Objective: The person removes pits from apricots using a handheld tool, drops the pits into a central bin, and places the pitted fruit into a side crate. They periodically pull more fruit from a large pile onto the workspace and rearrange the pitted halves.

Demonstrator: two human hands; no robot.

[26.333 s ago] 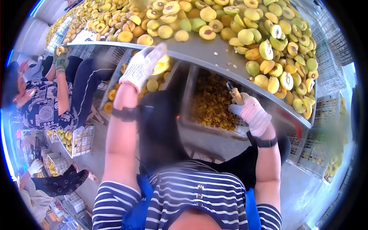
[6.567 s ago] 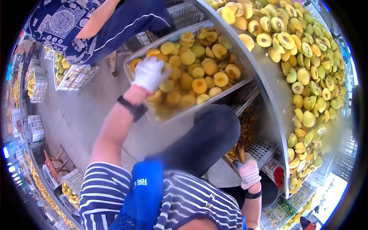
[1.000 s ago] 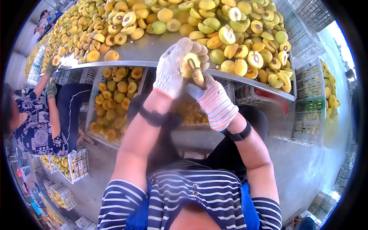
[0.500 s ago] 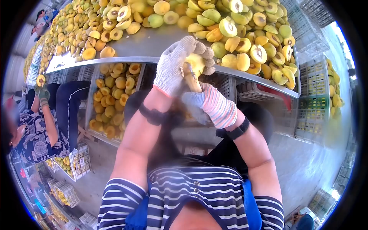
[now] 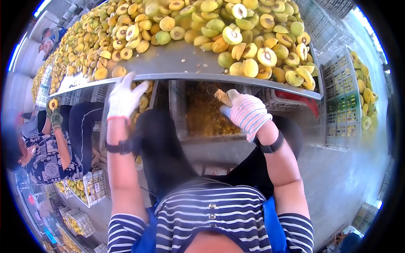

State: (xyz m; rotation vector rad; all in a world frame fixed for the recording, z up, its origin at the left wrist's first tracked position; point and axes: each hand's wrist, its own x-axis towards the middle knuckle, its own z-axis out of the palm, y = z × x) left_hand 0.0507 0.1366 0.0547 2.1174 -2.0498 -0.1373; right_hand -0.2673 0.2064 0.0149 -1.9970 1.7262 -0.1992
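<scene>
My left hand [image 5: 125, 99], in a pale knitted glove, is over the crate of halved fruit [image 5: 144, 101] under the table's front edge. Its fingers are spread and nothing shows in them; motion blurs it slightly. My right hand [image 5: 247, 111], in a striped glove, is wrapped round the wooden handle of a pitting tool [image 5: 222, 97]. The tool's thin metal loop points up and left over a lower bin [image 5: 206, 114] of brownish pits and scraps. Halved yellow-green fruit [image 5: 266, 57] is heaped on the metal table [image 5: 168, 57] above both hands.
At the left a co-worker [image 5: 52, 156] holds a fruit half [image 5: 53, 103] in gloved hands. Crates of fruit stand on the floor at lower left [image 5: 95, 187] and beside the table at right [image 5: 344, 101]. A red object [image 5: 297, 98] lies under the table's right edge.
My left hand has moved left and down from the tool and opened, and the fruit it held is gone from it. My right hand has moved slightly right and down with the tool.
</scene>
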